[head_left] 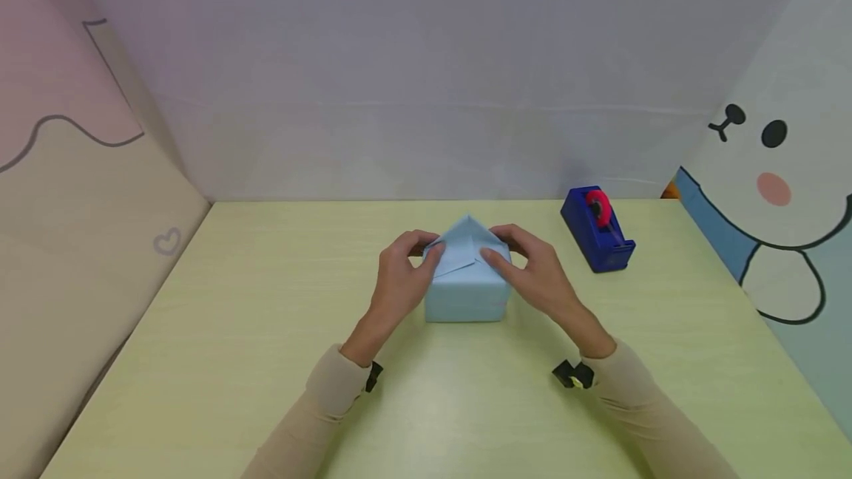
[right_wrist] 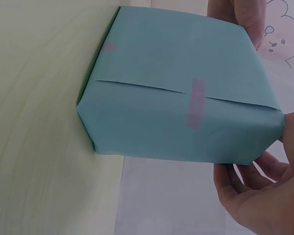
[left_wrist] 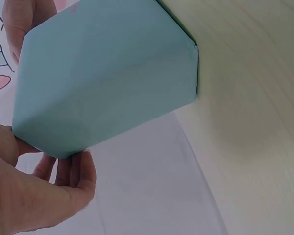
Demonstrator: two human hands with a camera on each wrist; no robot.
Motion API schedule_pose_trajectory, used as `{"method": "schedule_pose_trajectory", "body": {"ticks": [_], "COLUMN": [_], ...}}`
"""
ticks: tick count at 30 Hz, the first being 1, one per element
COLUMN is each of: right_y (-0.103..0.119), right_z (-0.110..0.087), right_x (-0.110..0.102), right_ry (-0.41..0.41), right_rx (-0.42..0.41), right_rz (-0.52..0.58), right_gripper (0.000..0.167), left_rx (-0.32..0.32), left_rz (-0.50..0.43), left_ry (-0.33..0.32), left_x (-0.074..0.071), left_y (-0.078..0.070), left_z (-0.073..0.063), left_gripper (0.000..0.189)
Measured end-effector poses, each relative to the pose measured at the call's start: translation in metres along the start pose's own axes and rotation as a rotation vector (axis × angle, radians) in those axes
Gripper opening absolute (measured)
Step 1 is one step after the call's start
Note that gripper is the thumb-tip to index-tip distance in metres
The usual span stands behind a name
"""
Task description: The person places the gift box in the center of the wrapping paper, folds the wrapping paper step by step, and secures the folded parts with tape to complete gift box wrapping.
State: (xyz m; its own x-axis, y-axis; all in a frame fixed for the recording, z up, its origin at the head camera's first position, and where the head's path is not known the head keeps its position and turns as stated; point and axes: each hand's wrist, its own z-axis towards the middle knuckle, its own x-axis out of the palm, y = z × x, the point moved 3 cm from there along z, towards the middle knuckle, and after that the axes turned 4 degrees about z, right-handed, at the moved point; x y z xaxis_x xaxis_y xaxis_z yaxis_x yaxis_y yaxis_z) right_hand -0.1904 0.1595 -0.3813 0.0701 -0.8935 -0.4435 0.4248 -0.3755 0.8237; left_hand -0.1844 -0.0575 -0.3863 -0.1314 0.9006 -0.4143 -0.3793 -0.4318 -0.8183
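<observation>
A box wrapped in light blue paper (head_left: 466,305) stands on the table between both hands, a pointed flap of its paper (head_left: 466,233) rising at the top. The left hand (head_left: 402,276) grips the upper left corner, thumb in front and fingers behind. On the upper right corner the right hand (head_left: 538,272) does the same, its thumb pressing the folded paper. The left wrist view shows a plain side of the wrapped box (left_wrist: 112,73). Across a paper seam in the right wrist view lies a strip of pink tape (right_wrist: 196,104). What is inside the paper is hidden.
A blue tape dispenser (head_left: 595,231) with a red roll (head_left: 599,207) stands to the right, near the back edge of the pale wooden table (head_left: 266,331). A white sheet (head_left: 399,80) hangs behind the table, and printed cloths (head_left: 785,191) flank it.
</observation>
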Motion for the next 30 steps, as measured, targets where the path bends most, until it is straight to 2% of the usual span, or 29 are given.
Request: {"method": "schedule_pose_trajectory", "body": {"ticks": [9,13,16,18,22,25,30], "right_y": [-0.005,-0.005,-0.008,-0.010,-0.015,-0.016,-0.018], "right_z": [-0.005,-0.007,-0.009,-0.011,-0.013,-0.013,-0.011], "right_x": [0.002,0.002,0.001,0.000,0.002,0.003,0.005], "right_ry": [-0.038,-0.037,-0.003,0.039,0.134,0.160,0.158], "right_rx": [0.006,-0.022,-0.052,-0.077,-0.121,-0.133,-0.131], "right_rz": [0.064,0.062,0.048,0.032,0.028,0.052,0.089], "right_gripper": [0.029,0.030,0.035,0.044,0.073,0.084,0.082], "left_rx": [-0.028,-0.014,-0.004,0.003,0.021,0.033,0.047], "left_rz": [-0.082,-0.105,-0.127,-0.137,-0.155,-0.173,-0.189], "left_ry": [0.164,0.153,0.132,0.119,0.102,0.113,0.175], "left_x": [0.002,0.003,0.004,0.004,0.004,0.002,0.000], "left_y": [0.008,0.009,0.011,0.011,0.011,0.012,0.016], "left_z": [-0.001,-0.001,-0.001,-0.001,-0.002,-0.002,-0.001], "left_gripper": [0.027,0.025,0.022,0.022,0.021,0.022,0.026]}}
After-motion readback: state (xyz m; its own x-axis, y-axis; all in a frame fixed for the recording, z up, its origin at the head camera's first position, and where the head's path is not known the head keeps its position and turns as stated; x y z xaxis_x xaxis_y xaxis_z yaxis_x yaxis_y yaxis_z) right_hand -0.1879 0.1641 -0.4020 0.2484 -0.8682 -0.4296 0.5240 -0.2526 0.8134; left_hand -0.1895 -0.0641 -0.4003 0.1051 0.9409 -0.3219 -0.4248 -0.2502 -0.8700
